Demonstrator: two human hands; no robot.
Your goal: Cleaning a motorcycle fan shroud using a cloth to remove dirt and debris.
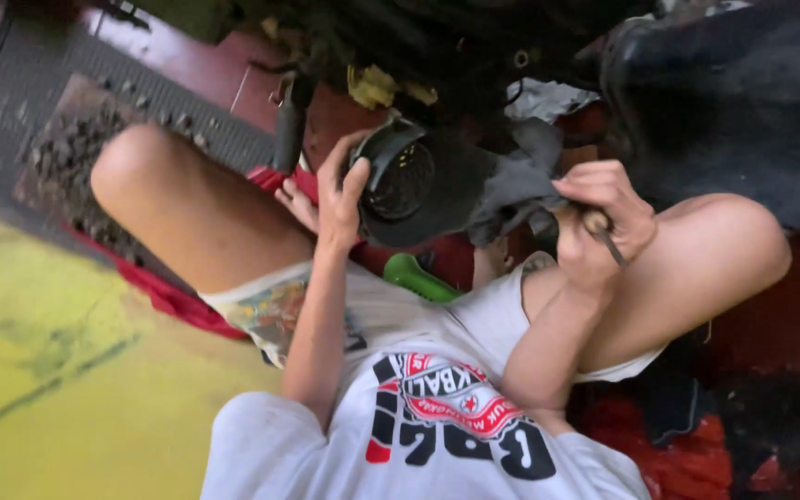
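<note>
I have my left hand (337, 196) spread on the rim of a round black housing (409, 185), fingers apart and pressing against its left edge. My right hand (599, 222) is closed tight around a tool handle (596, 222), its thin shaft (611, 248) pointing down. The housing sits between my knees, centre of the scene, dark and greasy, with a mesh-like round face and a grey rag (520, 185) bunched at its right. I judge the work midway: the part remains in place, not freed.
</note>
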